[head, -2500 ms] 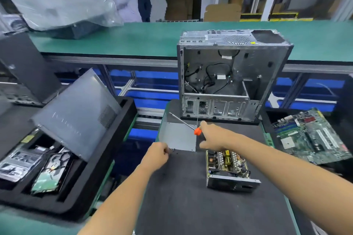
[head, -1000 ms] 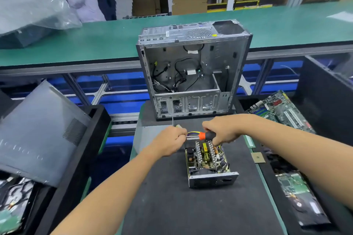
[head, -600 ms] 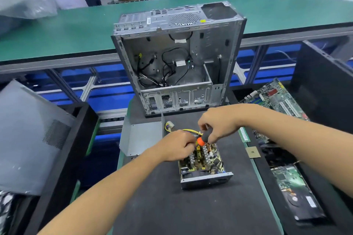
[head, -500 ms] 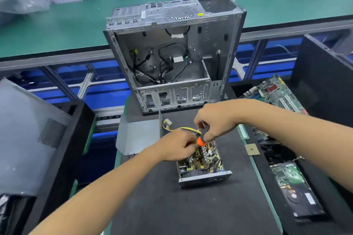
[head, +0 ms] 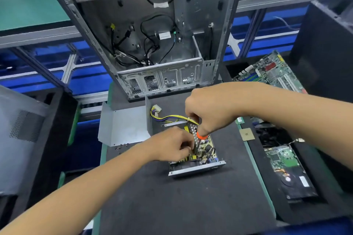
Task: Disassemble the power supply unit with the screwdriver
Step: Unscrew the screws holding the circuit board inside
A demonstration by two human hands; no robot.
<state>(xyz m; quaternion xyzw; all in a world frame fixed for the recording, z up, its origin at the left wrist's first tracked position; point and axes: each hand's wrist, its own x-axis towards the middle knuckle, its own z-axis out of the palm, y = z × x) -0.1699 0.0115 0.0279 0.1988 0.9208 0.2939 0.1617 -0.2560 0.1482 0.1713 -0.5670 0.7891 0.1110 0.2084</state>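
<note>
Now lowered: hands (head: 193, 129) over power supply unit (head: 200, 156)

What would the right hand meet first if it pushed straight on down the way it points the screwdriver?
Probably the circuit board inside the open power supply unit; the right hand aims the screwdriver down into it, though depth is unclear.

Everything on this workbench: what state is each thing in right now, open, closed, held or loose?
Power supply unit: cover off, board exposed.
Metal cover: removed, lying left of it.
Screwdriver: gripped, pointing down into the unit.
Right hand: closed on screwdriver.
Left hand: pinching inside the unit.
Computer case: open, gutted, loose cables.
Screws: loose on mat.
</note>
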